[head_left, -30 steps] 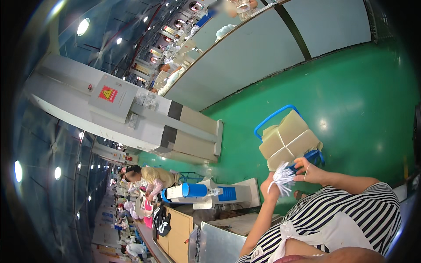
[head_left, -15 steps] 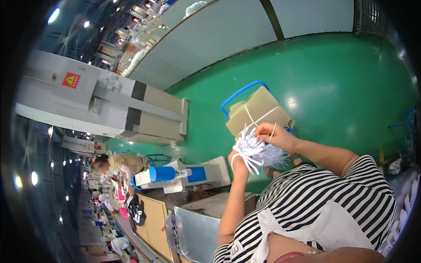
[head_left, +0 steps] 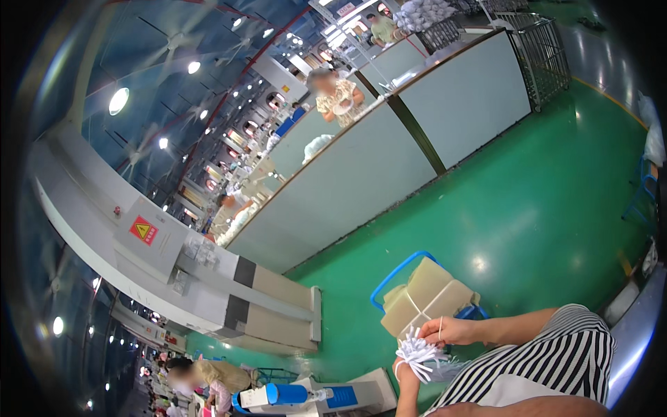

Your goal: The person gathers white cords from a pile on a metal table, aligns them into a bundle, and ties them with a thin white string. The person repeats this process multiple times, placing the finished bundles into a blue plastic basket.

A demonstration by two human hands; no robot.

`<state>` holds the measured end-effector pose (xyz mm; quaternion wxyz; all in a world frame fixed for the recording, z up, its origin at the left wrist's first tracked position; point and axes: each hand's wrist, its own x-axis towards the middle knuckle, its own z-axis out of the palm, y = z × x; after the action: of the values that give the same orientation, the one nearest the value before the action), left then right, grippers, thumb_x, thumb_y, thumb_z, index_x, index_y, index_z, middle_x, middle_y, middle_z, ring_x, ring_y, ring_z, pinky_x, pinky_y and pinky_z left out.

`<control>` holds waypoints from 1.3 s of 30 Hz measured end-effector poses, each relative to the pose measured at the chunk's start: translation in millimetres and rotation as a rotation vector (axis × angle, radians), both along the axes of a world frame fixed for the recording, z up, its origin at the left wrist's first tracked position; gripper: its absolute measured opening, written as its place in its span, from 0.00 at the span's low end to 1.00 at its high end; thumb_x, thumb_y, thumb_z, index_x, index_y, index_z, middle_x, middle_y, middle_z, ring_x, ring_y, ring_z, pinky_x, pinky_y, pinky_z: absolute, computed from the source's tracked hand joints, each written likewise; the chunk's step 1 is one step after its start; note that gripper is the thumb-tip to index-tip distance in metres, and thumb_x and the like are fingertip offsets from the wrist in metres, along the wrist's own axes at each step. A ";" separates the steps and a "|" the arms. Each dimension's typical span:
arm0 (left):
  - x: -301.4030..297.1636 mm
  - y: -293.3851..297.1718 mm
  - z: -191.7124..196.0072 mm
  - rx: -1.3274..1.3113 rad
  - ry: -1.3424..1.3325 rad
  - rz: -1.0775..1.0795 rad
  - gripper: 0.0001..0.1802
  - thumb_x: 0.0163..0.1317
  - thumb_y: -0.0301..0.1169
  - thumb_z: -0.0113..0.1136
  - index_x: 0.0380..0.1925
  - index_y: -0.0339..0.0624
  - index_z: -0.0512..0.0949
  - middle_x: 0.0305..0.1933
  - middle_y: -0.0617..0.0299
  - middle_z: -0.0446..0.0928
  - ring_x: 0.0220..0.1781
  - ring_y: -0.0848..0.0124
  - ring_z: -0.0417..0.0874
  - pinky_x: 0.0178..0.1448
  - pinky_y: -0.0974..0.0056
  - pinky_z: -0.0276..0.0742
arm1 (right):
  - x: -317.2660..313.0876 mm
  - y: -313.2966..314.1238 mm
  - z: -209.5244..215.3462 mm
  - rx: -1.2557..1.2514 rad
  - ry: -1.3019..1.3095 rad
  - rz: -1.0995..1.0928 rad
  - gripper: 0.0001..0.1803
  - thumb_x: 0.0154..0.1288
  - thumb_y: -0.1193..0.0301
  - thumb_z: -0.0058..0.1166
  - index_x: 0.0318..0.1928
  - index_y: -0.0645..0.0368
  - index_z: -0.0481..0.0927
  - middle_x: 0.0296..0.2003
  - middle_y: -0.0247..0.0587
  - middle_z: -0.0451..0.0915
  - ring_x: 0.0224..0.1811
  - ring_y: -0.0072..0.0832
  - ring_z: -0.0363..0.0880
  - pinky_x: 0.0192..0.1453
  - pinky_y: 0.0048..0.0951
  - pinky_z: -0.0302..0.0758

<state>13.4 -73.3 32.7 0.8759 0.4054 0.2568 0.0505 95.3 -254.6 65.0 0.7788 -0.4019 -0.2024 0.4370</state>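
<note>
A bundle of narrow white strips (head_left: 418,353), their ends fanned out, is held in front of my body near the lower edge. My left hand (head_left: 404,372) is closed round it from the left side, partly hidden by the strips. On the bundle's right side, my right hand (head_left: 445,331) has its fingers pinched on strip ends; a thin pale band circles its wrist. Just beyond my hands stands a stool (head_left: 429,295) with a blue tubular frame and a yellowish foam pad tied on with white cord.
A long pale partition (head_left: 347,187) crosses beyond the green floor (head_left: 500,236). To the left is a pillar (head_left: 271,295) with a warning sign. A blue-and-white machine (head_left: 299,395) and a co-worker (head_left: 215,379) are at lower left. A wire cage cart (head_left: 542,62) stands far right.
My view has tilted up, so my hands and the stool sit lower in the picture and more of the partition and room shows. Both hands stay at the bundle.
</note>
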 end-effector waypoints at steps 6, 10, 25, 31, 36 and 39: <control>-13.7 16.3 -18.8 0.077 -0.041 -0.011 0.14 0.62 0.25 0.47 0.45 0.31 0.75 0.44 0.50 0.78 0.43 0.60 0.81 0.49 0.59 0.79 | -10.1 0.5 2.2 -0.127 -0.264 0.179 0.23 0.63 0.71 0.54 0.58 0.61 0.66 0.48 0.33 0.74 0.44 0.16 0.70 0.38 0.16 0.65; -18.3 19.2 -27.9 0.591 0.005 -0.095 0.14 0.61 0.25 0.49 0.46 0.34 0.75 0.44 0.54 0.79 0.41 0.65 0.80 0.46 0.65 0.77 | -4.5 3.7 -14.0 -0.139 -0.260 0.240 0.27 0.62 0.69 0.56 0.60 0.62 0.64 0.52 0.35 0.73 0.46 0.17 0.71 0.39 0.17 0.67; -20.8 5.7 -3.2 0.718 -0.011 -0.146 0.14 0.56 0.29 0.59 0.42 0.36 0.77 0.39 0.58 0.81 0.39 0.72 0.79 0.43 0.67 0.73 | -6.8 7.3 -45.4 -0.214 -0.292 0.060 0.12 0.59 0.73 0.56 0.43 0.62 0.74 0.35 0.32 0.77 0.36 0.16 0.72 0.38 0.21 0.69; -20.8 14.6 -41.5 0.832 0.018 -0.140 0.14 0.57 0.28 0.55 0.43 0.37 0.78 0.39 0.58 0.81 0.39 0.72 0.79 0.44 0.68 0.74 | -11.1 0.0 -38.0 -0.120 -0.229 0.004 0.13 0.59 0.75 0.56 0.45 0.61 0.75 0.35 0.32 0.78 0.34 0.14 0.71 0.35 0.17 0.67; -19.1 19.9 -59.8 0.850 0.019 -0.080 0.14 0.58 0.31 0.52 0.43 0.40 0.79 0.37 0.58 0.82 0.37 0.71 0.80 0.41 0.67 0.74 | -13.9 -3.7 -5.7 -0.019 0.217 0.190 0.07 0.63 0.74 0.53 0.41 0.59 0.75 0.27 0.28 0.73 0.19 0.10 0.59 0.20 0.15 0.54; -16.5 8.0 -22.0 1.139 0.164 -0.179 0.15 0.61 0.37 0.48 0.40 0.43 0.79 0.33 0.52 0.81 0.34 0.63 0.81 0.38 0.63 0.74 | -26.1 -3.4 -4.0 -0.013 0.200 0.273 0.08 0.63 0.70 0.55 0.40 0.59 0.75 0.21 0.24 0.66 0.16 0.09 0.53 0.18 0.16 0.46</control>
<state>-3.1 -65.3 10.8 0.4978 0.8353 0.2210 0.0749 69.2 -258.0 60.9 0.7258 -0.3301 -0.1740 0.5778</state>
